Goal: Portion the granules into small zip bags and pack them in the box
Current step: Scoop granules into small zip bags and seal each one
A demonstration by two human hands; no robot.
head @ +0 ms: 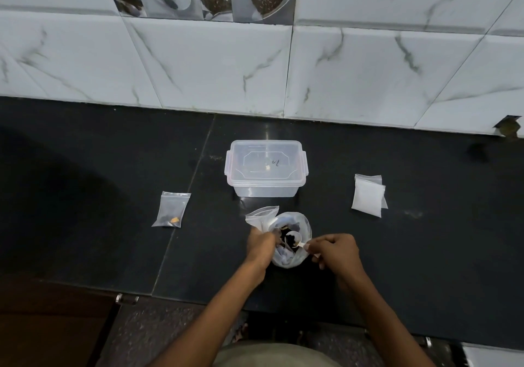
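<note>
Lying flat on the dark bench (113, 182) at the left, a small zip bag (171, 209) is sealed at its top and holds a little heap of dark granules with one orange-yellow bit at its bottom edge. It sits well apart from the hands.

Right of it, the left hand (261, 243) reaches forward from the lower middle, forearm angled up and to the right. Its fingers are curled and pinch the lower part of an empty clear zip bag (262, 216), whose open mouth stands up and leans to the right, over the rim of the larger bag.

That larger clear bag (289, 240) stands on the bench between the two hands, its mouth rolled open. Inside are dark granules (283, 232) with a few pale pieces mixed in.

Behind it, nearer the tiled wall (255, 63), a clear plastic box (265, 171) stands with its lid on; how far the side clips are fastened cannot be told, and nothing clear shows inside.

The right hand (336, 250) comes in from the lower right, wrist bent inward. Its fingers are curled together around the handle of a small white spoon (295, 237), whose bowl lies inside the larger bag, over the granules.

Farther right, a short stack of empty zip bags (368, 195) lies flat on the bench, slightly fanned.
</note>
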